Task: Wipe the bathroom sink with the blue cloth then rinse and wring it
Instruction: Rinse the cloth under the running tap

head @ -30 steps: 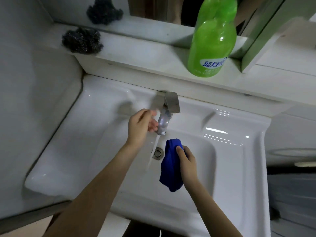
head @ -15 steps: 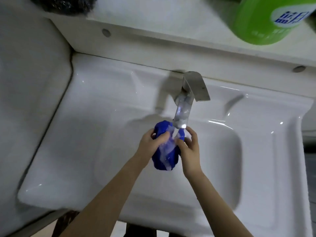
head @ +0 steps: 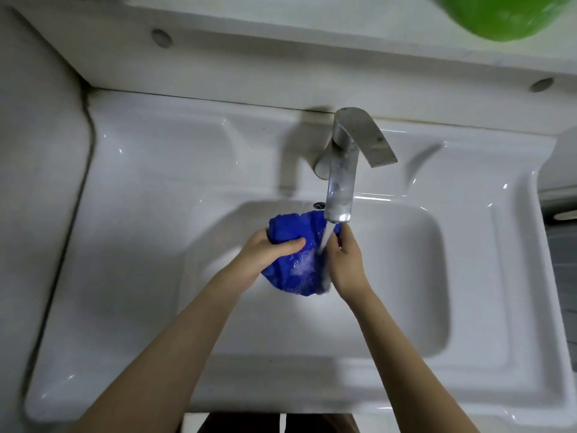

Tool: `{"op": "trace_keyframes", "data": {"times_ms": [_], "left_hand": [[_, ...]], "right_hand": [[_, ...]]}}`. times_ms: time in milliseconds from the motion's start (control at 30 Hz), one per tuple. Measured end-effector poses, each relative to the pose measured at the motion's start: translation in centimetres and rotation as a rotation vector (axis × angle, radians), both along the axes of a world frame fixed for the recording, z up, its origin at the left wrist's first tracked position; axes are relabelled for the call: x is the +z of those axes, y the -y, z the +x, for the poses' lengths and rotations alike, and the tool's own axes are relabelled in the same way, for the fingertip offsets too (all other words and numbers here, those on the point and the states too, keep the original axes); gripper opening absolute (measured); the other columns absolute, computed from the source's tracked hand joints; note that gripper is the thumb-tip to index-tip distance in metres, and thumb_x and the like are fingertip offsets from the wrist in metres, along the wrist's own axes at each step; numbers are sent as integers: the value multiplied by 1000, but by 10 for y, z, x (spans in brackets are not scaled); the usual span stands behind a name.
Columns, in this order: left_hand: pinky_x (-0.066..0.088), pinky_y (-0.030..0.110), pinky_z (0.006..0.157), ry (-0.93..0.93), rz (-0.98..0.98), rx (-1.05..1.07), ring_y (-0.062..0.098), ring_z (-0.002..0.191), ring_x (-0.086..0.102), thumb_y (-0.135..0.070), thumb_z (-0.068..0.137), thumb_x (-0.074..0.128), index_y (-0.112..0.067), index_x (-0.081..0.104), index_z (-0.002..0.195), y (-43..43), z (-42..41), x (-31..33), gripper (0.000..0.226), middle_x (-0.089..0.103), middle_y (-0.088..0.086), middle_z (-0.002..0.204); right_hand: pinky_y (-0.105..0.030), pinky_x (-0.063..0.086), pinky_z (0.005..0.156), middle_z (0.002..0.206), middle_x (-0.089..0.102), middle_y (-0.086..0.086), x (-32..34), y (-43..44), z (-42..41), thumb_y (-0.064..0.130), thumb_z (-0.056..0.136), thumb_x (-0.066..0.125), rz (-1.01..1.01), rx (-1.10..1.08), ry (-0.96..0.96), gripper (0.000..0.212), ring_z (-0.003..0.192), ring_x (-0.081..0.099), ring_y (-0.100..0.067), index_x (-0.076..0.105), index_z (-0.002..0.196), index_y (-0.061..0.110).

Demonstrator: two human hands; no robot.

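The blue cloth (head: 296, 264) is bunched over the basin of the white sink (head: 468, 276), right under the spout of the metal faucet (head: 342, 182). Water runs from the spout onto the cloth and foams on it. My left hand (head: 265, 251) grips the cloth's left side, thumb across its front. My right hand (head: 345, 260) holds the cloth's right edge, fingers curled round it just below the spout. The drain is hidden behind the cloth and hands.
A white ledge (head: 281, 57) runs behind the sink, and the bottom of a green bottle (head: 499, 17) stands on it at the top right. A grey wall (head: 37, 182) borders the sink's left side.
My left hand left the faucet and joined the right on the cloth, which moved under the running water. Since then the cloth has spread wider, and the view has come closer.
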State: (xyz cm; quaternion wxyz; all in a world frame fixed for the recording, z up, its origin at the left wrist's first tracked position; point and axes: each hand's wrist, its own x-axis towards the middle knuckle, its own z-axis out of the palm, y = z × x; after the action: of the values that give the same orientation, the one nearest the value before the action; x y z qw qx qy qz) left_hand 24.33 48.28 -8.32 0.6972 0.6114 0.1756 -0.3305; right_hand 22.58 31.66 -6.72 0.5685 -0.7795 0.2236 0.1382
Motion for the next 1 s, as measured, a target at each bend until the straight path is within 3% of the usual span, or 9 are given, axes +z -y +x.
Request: {"op": "trace_keyframes", "data": {"times_ms": [100, 233, 333, 467, 600, 700, 767, 900, 1000], "left_hand": [[56, 28, 84, 112, 119, -10, 12, 99, 70, -36, 81, 74, -30, 67, 111, 1, -1, -5, 32, 74, -7, 104], [54, 25, 81, 163, 159, -6, 10, 96, 68, -36, 91, 65, -29, 63, 115, 10, -9, -12, 25, 71, -7, 105], [56, 30, 80, 30, 95, 71, 17, 92, 71, -38, 92, 63, -25, 64, 108, 23, -16, -12, 21, 73, -2, 100], [59, 39, 81, -172, -11, 123, 23, 88, 74, -50, 91, 59, -21, 66, 104, 43, -25, -12, 33, 75, 4, 97], [58, 35, 78, -222, -8, 118, 22, 91, 72, -54, 95, 50, -22, 65, 109, 60, -31, -13, 38, 73, 5, 102], [57, 32, 78, -222, -52, 181, 20, 96, 72, -54, 96, 46, -27, 60, 119, 64, -34, -11, 38, 70, 4, 113], [58, 30, 76, -166, -77, 252, 18, 96, 71, -51, 97, 47, -29, 55, 121, 62, -35, -12, 34, 68, 3, 116], [55, 28, 71, -52, 18, 373, 18, 90, 70, -49, 98, 46, -25, 54, 110, 58, -25, -14, 28, 67, 4, 104], [49, 28, 64, -98, -102, 433, 16, 68, 60, -47, 97, 48, -18, 53, 86, 55, -15, -18, 32, 59, 0, 75]], "right_hand": [[-22, 35, 54, 67, 48, 0, -3, 4, -3, 16, 101, 34, -149, 79, 53, 15, 59, 39, -13, 46, 96, 8], [-26, 40, 60, 72, 55, -3, -12, 6, -6, 24, 103, 36, -139, 73, 12, 24, 62, 43, -13, 46, 88, 9], [-26, 40, 61, 71, 52, -2, -17, 12, -10, 28, 101, 43, -94, 1, -104, 32, 63, 44, -13, 48, 79, 7], [-33, 50, 63, 77, 58, -14, -19, 32, -23, 31, 97, 52, 30, -105, -236, 39, 69, 56, -25, 55, 90, -8], [-28, 56, 63, 88, 65, -13, -7, 47, -28, 25, 97, 53, 133, -123, -286, 24, 77, 64, -25, 60, 98, 1], [-22, 56, 64, 97, 66, -6, -3, 53, -32, 27, 103, 43, 154, -27, -217, 21, 83, 65, -20, 57, 107, 12], [-18, 54, 63, 92, 62, -3, -2, 46, -31, 26, 105, 38, 163, 18, -167, 21, 78, 60, -16, 54, 107, 12], [-23, 49, 61, 77, 56, 0, -2, 14, -29, 20, 103, 41, 218, 46, -56, 18, 67, 51, -13, 49, 92, 7], [-22, 50, 59, 70, 61, 5, -6, -17, -30, 33, 99, 48, -120, 292, 165, 16, 64, 59, -13, 53, 88, 23]]}}
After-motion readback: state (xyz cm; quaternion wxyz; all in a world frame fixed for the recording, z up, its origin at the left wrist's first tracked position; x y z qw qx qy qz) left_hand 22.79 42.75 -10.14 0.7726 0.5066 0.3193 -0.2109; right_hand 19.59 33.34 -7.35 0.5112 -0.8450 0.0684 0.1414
